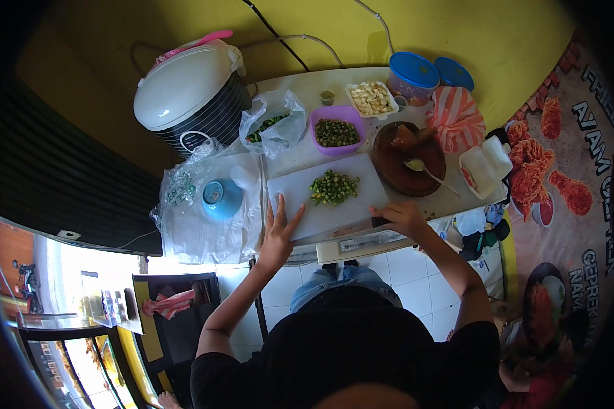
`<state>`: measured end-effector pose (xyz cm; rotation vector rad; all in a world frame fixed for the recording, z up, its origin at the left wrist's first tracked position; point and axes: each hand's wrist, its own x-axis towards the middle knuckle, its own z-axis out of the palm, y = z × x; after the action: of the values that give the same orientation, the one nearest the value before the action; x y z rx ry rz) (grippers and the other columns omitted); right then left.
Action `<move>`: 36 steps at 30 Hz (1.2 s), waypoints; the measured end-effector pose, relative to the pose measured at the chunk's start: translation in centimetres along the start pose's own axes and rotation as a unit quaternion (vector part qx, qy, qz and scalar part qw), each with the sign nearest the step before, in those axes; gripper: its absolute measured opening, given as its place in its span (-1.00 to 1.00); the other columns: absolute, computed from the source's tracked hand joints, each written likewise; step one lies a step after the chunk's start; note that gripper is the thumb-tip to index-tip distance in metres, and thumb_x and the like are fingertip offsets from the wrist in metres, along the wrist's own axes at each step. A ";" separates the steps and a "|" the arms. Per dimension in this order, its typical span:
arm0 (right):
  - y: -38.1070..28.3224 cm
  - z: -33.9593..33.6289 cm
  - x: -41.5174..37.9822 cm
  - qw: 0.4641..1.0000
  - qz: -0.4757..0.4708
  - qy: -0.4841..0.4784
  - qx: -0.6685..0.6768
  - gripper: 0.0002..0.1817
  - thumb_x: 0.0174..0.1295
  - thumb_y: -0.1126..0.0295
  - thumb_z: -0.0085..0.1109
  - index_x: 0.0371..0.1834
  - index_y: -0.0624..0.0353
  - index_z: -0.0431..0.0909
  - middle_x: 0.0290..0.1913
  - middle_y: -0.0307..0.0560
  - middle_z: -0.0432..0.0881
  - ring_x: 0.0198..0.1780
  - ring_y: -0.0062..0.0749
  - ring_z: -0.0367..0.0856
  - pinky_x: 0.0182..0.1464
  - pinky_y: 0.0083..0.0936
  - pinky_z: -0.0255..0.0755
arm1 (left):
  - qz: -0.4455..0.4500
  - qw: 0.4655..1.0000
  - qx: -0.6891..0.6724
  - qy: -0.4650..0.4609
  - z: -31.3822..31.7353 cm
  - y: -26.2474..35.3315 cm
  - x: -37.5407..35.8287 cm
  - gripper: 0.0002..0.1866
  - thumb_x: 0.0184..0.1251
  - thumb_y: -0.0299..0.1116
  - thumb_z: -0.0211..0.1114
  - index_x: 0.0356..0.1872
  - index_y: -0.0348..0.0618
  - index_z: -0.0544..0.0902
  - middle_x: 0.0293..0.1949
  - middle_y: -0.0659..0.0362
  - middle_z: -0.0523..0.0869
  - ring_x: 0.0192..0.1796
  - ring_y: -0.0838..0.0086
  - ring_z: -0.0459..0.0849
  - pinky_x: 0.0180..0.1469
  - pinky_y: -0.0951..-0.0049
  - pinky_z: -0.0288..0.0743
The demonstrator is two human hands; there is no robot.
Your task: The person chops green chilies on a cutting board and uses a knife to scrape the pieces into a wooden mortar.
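A white cutting board (293,194) lies at the table's front, with a heap of chopped green chilies (333,187) in its middle. My left hand (280,232) rests on the board's left front corner, fingers spread. At the right front corner, my right hand (404,218) is closed around the dark handle of what looks like a knife (380,221); its blade is hard to make out along the board's front edge. Behind the board stands a purple tub (354,117) of chopped green pieces. A brown stone mortar (416,184) with a pestle and spoon sits to the right.
A rice cooker (184,88) stands at the back left. Nearby are a plastic bag of chilies (280,136) and an upturned blue bowl (223,199). Behind are a tray of peeled garlic (372,99) and a blue-lidded tub (414,78). An open foam box (484,168) sits right.
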<state>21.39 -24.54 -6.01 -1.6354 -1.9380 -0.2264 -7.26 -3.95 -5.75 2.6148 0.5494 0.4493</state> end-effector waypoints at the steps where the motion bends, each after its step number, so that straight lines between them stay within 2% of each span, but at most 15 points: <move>1: -0.3 -0.3 0.3 1.000 -0.001 0.002 0.004 -0.43 -0.22 0.31 0.46 0.03 -0.04 0.69 -0.43 -0.30 0.54 -0.43 -0.35 0.60 -0.37 -0.42 0.50 | 0.000 1.000 -0.001 0.002 -0.2 0.0 -0.2 0.04 -0.18 -0.86 0.15 0.46 0.28 0.39 0.60 -0.06 -0.08 0.55 -0.37 -0.08 0.45 -0.11 0.22; 5: -1.3 -1.0 1.0 1.000 -0.001 0.006 0.015 -0.43 -0.24 0.32 0.46 0.01 -0.02 0.69 -0.46 -0.29 0.50 -0.45 -0.36 0.58 -0.39 -0.42 0.48 | -0.006 1.000 -0.014 0.005 -1.7 0.4 -0.1 -0.01 -0.18 -0.87 0.13 0.41 0.22 0.46 0.59 -0.09 -0.06 0.54 -0.38 -0.06 0.46 -0.11 0.22; 11: -1.6 -3.3 2.9 1.000 0.002 0.017 -0.001 -0.46 -0.26 0.35 0.47 -0.05 0.01 0.70 -0.50 -0.27 0.44 -0.50 -0.38 0.54 -0.46 -0.43 0.44 | 0.043 0.998 0.009 0.041 -3.9 0.7 2.0 -0.07 -0.16 -0.87 0.14 0.38 0.14 0.51 0.57 -0.18 -0.02 0.52 -0.40 -0.01 0.46 -0.12 0.20; 14: -0.8 -3.7 4.0 0.999 0.003 0.049 0.004 -0.53 -0.20 0.36 0.49 -0.09 0.04 0.70 -0.51 -0.25 0.45 -0.51 -0.37 0.54 -0.48 -0.43 0.43 | 0.060 0.997 0.019 0.041 -4.6 0.3 4.4 -0.05 -0.16 -0.87 0.18 0.38 0.19 0.50 0.58 -0.17 -0.04 0.51 -0.40 0.02 0.45 -0.12 0.23; 20: 1.0 -4.8 6.5 0.998 0.053 0.035 0.024 -0.64 -0.04 0.35 0.51 -0.13 0.10 0.69 -0.45 -0.19 0.60 -0.42 -0.31 0.65 -0.41 -0.43 0.50 | 0.091 0.995 0.012 0.031 -5.1 -1.4 9.2 -0.02 -0.17 -0.85 0.22 0.39 0.28 0.48 0.59 -0.03 0.01 0.51 -0.36 0.04 0.47 -0.09 0.23; 25: 2.3 -4.3 7.4 0.996 0.083 0.004 0.028 -0.62 -0.03 0.34 0.50 -0.09 0.09 0.70 -0.38 -0.17 0.66 -0.38 -0.26 0.68 -0.36 -0.44 0.54 | 0.085 0.996 0.003 0.012 -4.1 -3.3 11.1 -0.01 -0.20 -0.84 0.23 0.39 0.29 0.48 0.58 -0.01 0.06 0.52 -0.32 0.05 0.50 -0.09 0.19; 28: 2.6 -3.9 7.4 0.995 0.087 -0.008 0.038 -0.60 -0.03 0.32 0.50 -0.06 0.09 0.71 -0.37 -0.18 0.67 -0.38 -0.26 0.68 -0.35 -0.44 0.55 | 0.087 0.996 0.004 0.016 -4.0 -3.9 11.3 -0.04 -0.20 -0.82 0.26 0.36 0.30 0.52 0.56 0.01 0.13 0.52 -0.28 0.08 0.50 -0.07 0.19; 35: 2.7 -4.6 7.9 0.991 0.118 -0.034 0.055 -0.59 -0.04 0.31 0.50 -0.07 0.12 0.71 -0.38 -0.16 0.67 -0.37 -0.22 0.69 -0.33 -0.42 0.56 | 0.103 0.991 -0.030 0.081 -3.7 -5.1 11.1 -0.19 -0.22 -0.67 0.42 0.21 0.30 0.66 0.45 0.05 0.39 0.47 -0.17 0.29 0.45 0.01 0.33; 36: 2.7 -4.8 8.1 0.990 0.128 -0.039 0.051 -0.58 -0.04 0.31 0.52 -0.07 0.15 0.70 -0.38 -0.14 0.66 -0.39 -0.27 0.68 -0.35 -0.46 0.54 | 0.105 0.990 -0.024 0.089 -3.6 -5.2 11.0 -0.20 -0.23 -0.65 0.44 0.20 0.30 0.67 0.44 0.05 0.40 0.46 -0.16 0.31 0.44 0.01 0.34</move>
<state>24.85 -19.35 1.55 -1.8257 -1.7403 0.0395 -0.70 6.40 -2.68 2.6124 0.3152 0.7580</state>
